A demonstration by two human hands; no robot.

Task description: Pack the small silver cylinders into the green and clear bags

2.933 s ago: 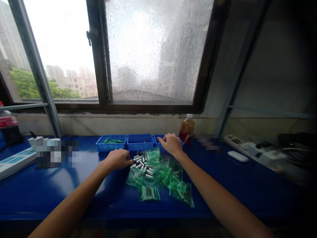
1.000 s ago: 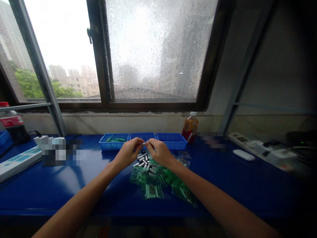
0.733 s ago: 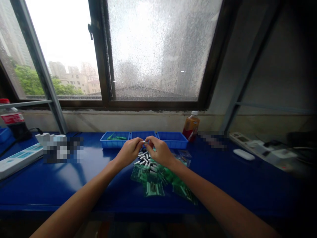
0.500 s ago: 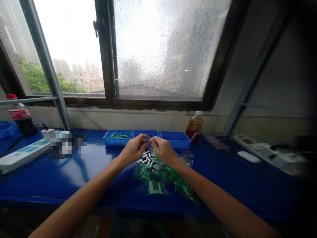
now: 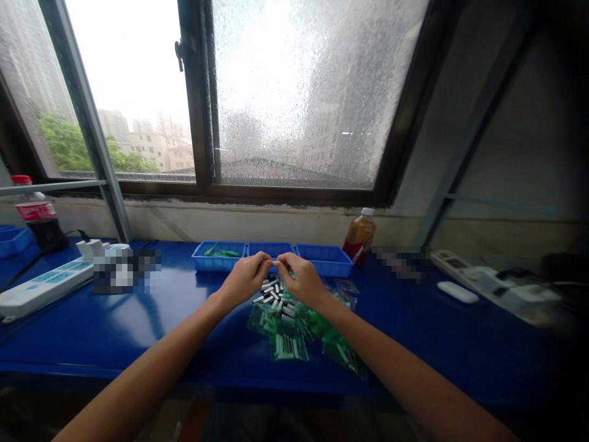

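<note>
Your counter (image 5: 184, 344), a glossy blue flat surface, carries a loose heap of small black-and-white stick-like pieces (image 5: 273, 298) near its middle, with clear-and-green flat plastic packets (image 5: 289, 347) spread beside and in front of it. Behind these you have a row of three blue rectangular plastic bins (image 5: 271, 247), with a white-capped amber-and-red plastic bottle (image 5: 359, 236) just beside its right end. Toward your left lie a long white plastic power strip (image 5: 50, 285) and a red-capped bottle of dark liquid (image 5: 42, 216); toward your right, a white rounded oblong object (image 5: 458, 292).
</note>
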